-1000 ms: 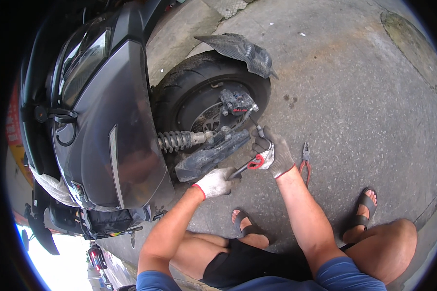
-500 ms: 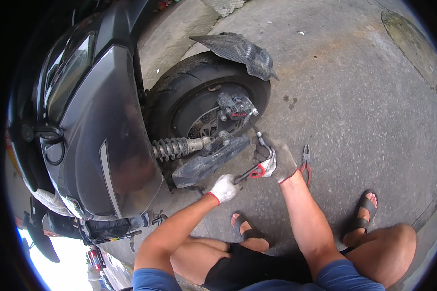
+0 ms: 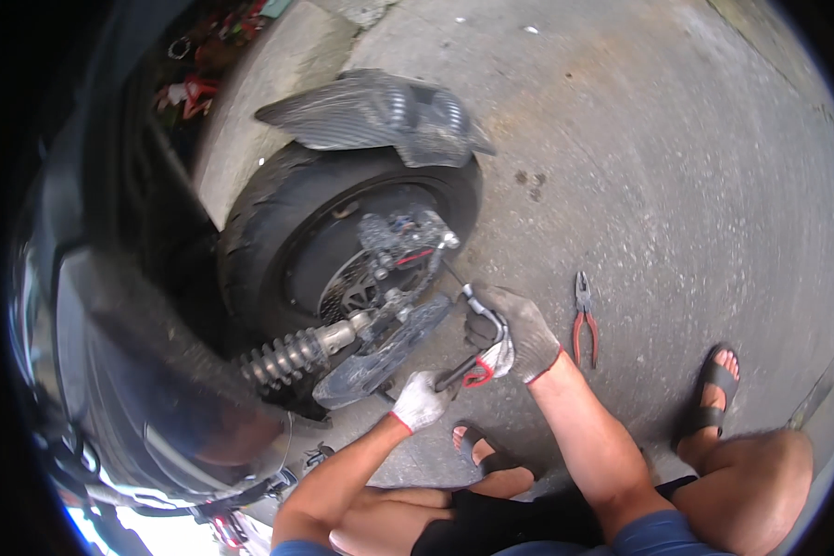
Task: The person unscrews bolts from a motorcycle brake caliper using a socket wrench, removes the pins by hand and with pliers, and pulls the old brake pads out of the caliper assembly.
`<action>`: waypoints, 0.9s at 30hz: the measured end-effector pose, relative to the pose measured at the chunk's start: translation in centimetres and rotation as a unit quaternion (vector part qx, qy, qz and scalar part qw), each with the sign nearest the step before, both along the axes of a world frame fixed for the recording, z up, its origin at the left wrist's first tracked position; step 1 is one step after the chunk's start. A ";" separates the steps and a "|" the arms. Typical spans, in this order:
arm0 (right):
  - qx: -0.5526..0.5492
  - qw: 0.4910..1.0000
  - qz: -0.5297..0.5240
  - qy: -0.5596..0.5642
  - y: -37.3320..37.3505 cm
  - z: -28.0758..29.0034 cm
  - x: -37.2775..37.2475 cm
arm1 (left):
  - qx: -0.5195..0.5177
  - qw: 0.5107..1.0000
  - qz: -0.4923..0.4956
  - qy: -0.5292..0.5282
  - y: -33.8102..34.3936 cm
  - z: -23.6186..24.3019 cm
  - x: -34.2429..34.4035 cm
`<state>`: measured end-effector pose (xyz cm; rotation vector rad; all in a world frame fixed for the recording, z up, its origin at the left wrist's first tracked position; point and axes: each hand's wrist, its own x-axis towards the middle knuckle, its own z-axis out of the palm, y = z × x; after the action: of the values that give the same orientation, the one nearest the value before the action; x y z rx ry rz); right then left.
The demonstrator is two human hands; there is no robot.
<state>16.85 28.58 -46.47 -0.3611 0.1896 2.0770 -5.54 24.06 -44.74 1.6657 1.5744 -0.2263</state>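
A bent silver-and-black tube (image 3: pixel 500 326) runs between my hands; I cannot tell whether it is a hose or a tool. My right hand (image 3: pixel 523 332), in a dirty grey glove, is closed around its curved silver part. White cloth with a red edge (image 3: pixel 479 373) is bunched against the tube below that hand. Closed on the dark lower end is my left hand (image 3: pixel 421 400), in a white glove. A thin dark length leads from the tube's upper end up to the grimy brake caliper (image 3: pixel 403 246), beside the wheel (image 3: pixel 250 232).
Pliers with red handles (image 3: pixel 585 324) lie on the concrete right of my hands. A dark mudguard (image 3: pixel 371 116) covers the tyre's far side. The coil spring (image 3: pixel 292 357) and dark bodywork (image 3: pixel 167 389) stand at the left. My sandalled feet (image 3: pixel 713 394) are on the ground nearby.
The view has swung, so the wheel and bodywork sit farther left. Both hands keep their hold on the tube, close to the same places.
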 end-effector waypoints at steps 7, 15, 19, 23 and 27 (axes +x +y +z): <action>0.115 0.965 -0.117 -0.204 -1.3 -0.7 -0.8 | -0.034 0.999 0.024 -0.004 0.0 0.3 -0.8; 0.000 0.981 -0.120 -0.151 -2.7 0.3 -2.6 | -0.023 0.998 0.051 0.031 0.3 3.1 0.1; -0.030 0.974 -0.141 -0.173 -2.3 1.9 -3.7 | 0.007 1.000 0.018 0.022 0.4 4.2 -1.1; 0.004 0.971 -0.089 -0.220 -2.1 1.5 -2.1 | -0.003 0.999 0.025 0.032 0.1 3.1 0.1; 0.016 0.965 -0.065 -0.255 -1.8 1.4 -1.7 | 0.010 1.000 0.024 -0.005 -0.1 0.7 -0.2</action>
<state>15.19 26.80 -45.06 -0.8257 -0.1266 1.7887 -5.71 24.01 -44.06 1.6392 1.6123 -0.1770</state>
